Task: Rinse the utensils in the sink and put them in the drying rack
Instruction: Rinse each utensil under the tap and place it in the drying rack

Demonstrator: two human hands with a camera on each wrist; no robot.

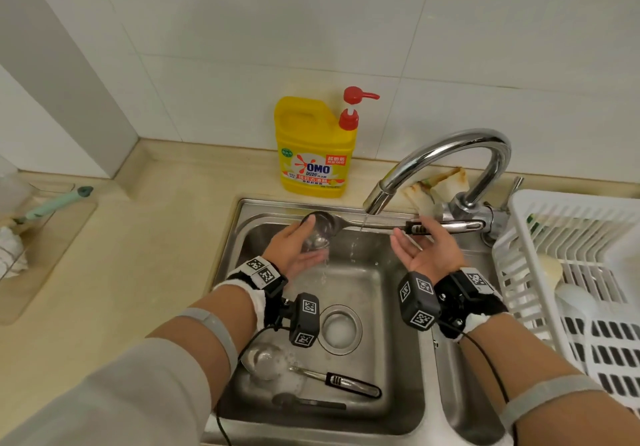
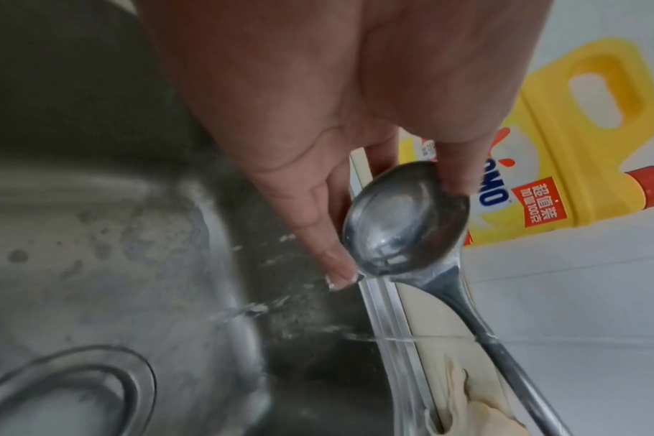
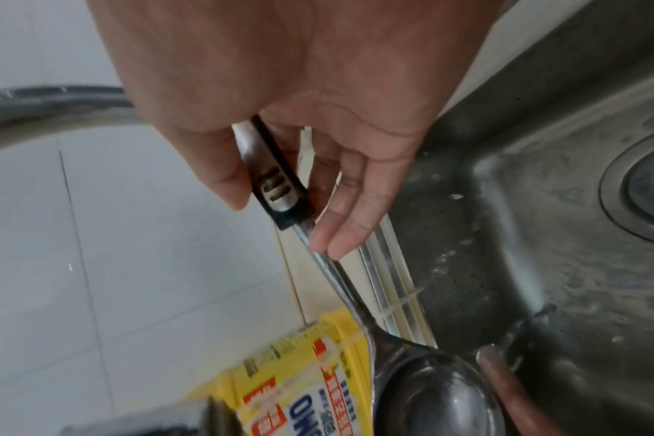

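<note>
Grey sleeves, grey armbands, black wrist cameras (tagged, seemingly cabled), white cuffs.

The right hand fills the top of the view, palm towards the camera, its thumb and fingers pinching the black-and-steel handle of a ladle. The ladle slants down to its bowl at the bottom edge, beside a yellow detergent bottle. A steel sink with its drain lies to the right; a curved tap crosses the white tiles on the left.
</note>
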